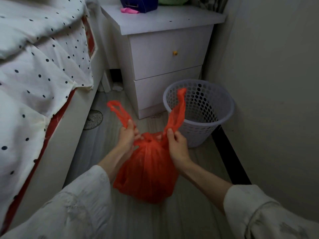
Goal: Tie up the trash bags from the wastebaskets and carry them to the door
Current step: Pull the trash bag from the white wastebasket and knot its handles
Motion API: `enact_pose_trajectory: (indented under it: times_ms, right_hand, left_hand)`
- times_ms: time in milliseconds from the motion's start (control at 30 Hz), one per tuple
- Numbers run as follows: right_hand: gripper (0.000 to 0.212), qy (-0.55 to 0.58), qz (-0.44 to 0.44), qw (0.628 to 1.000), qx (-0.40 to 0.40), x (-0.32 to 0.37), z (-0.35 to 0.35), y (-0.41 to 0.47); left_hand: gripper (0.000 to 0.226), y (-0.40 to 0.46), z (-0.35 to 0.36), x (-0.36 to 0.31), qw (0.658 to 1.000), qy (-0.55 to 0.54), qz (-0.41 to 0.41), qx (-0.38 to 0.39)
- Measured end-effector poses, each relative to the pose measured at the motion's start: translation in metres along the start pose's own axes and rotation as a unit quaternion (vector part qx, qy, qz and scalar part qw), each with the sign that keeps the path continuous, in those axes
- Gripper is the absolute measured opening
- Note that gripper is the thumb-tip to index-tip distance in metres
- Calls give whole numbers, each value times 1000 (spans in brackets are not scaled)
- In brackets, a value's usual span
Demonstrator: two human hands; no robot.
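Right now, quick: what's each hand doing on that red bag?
Left hand: closed, gripping the left handle of the red trash bag.
Right hand: closed, pinching the right handle.

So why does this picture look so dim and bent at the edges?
Head view: dim, flat indoor light, no glare, only soft shadows; the red bag stands out brightly. The wide lens bows the bed and the wall. Both sleeves look soft at the bottom corners.
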State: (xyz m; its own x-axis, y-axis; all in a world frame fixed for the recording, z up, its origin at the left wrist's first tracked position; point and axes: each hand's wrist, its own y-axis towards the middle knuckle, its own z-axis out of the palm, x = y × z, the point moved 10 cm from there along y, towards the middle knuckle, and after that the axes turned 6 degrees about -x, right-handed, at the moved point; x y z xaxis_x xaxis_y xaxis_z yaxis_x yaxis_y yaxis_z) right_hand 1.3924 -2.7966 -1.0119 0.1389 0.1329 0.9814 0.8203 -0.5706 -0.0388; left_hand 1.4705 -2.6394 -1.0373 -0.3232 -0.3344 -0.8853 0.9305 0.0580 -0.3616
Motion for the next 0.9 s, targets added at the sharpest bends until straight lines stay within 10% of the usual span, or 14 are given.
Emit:
enact_pose_trajectory:
  times_ms: [133,433,700,800,900]
  right_hand:
    - [40,211,115,969,58,10,26,0]
    - [40,200,71,959,189,31,28,-20]
    - [37,124,15,974,188,52,28,-20]
    - [29,198,118,951,208,41,48,-25]
    - [19,24,106,973,203,15,52,-15]
  left_hand:
    - [37,17,-22,-17,997,-42,-13,-67]
    - [39,26,-71,-30,982,-53,-26,-182]
    - [32,16,-24,-33,996,5,-42,76]
    - [35,8,-16,-44,989,109,-6,103]
    - [48,1,-7,-71,966,224,103,78]
